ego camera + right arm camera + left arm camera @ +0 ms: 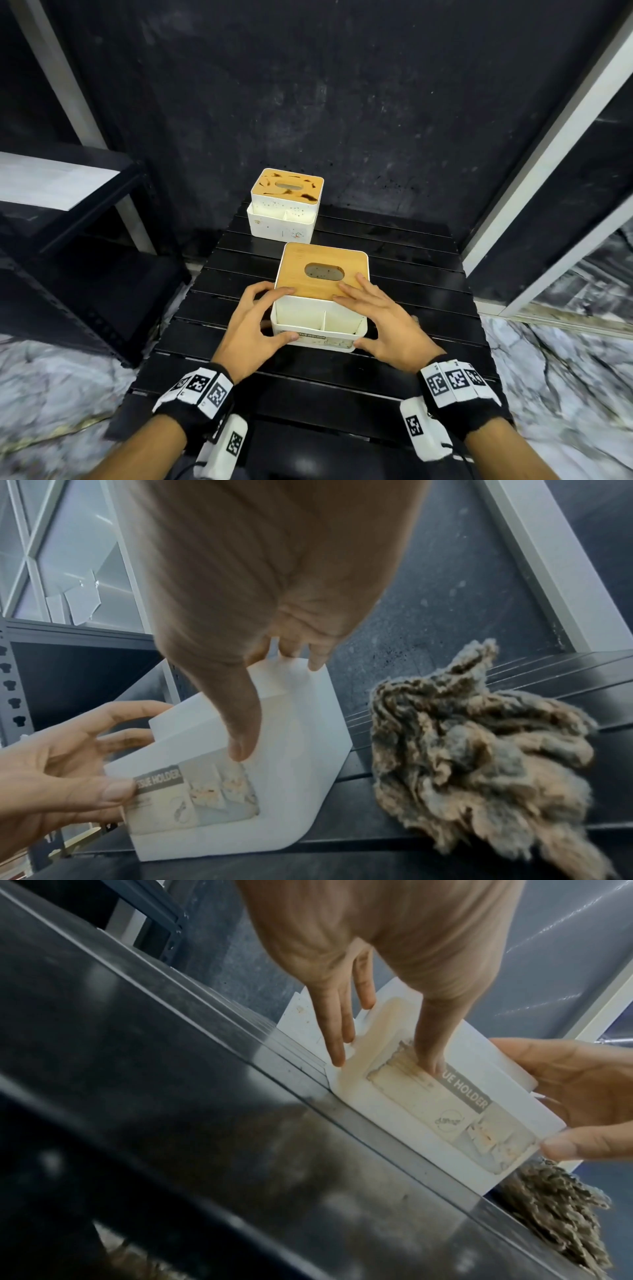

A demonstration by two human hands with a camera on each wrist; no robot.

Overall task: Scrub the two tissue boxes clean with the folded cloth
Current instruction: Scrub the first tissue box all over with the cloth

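Observation:
Two white tissue boxes with bamboo lids stand on the black slatted table [342,373]. The near tissue box [322,274] has a clean lid and a "TISSUE HOLDER" label [459,1093] on its front. My left hand [260,318] grips its left side, thumb on the front. My right hand [371,317] holds its right side, fingers over the lid and thumb at the front corner. The far tissue box [287,186] carries dark brown stains on its lid. The shaggy brown-grey cloth [479,750] lies crumpled on the table just right of the near box, mostly hidden under my right hand in the head view.
A black metal shelf rack [68,205] stands left of the table. Dark wall panels with white frames close the back and right. Marble-patterned floor [565,377] lies around the table. The near table slats carry nothing.

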